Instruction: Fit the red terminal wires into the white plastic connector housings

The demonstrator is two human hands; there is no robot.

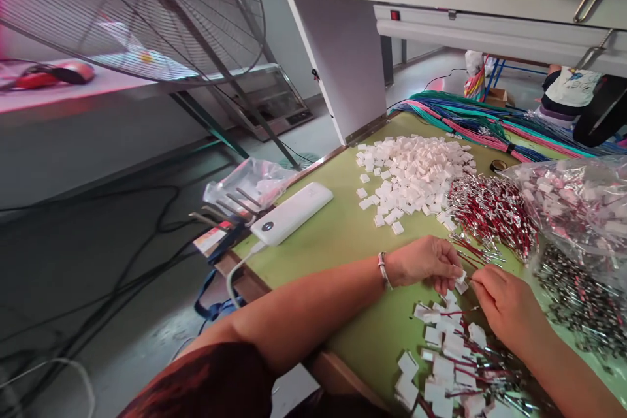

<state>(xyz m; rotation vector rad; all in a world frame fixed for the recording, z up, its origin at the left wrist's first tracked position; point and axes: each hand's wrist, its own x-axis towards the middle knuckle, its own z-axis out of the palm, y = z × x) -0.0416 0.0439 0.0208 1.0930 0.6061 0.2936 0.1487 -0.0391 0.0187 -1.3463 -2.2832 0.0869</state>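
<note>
My left hand point(427, 262) pinches a small white plastic connector point(460, 277) over the green table point(337, 235). My right hand point(504, 304) meets it from the right, fingers pinched on a thin red wire at the connector. A silver bracelet point(383, 270) circles my left wrist. Below my hands lies a heap of white connectors with red wires fitted point(450, 359). Behind them are a pile of loose white connectors point(416, 173) and a bundle of short red wires with metal ends point(490, 209).
A white power bank point(292, 211) with a cable lies near the table's left edge. Clear plastic bags of parts point(578, 209) sit at right. Long coloured wire bundles point(490, 121) run across the back. A large fan point(147, 13) stands on the floor at left.
</note>
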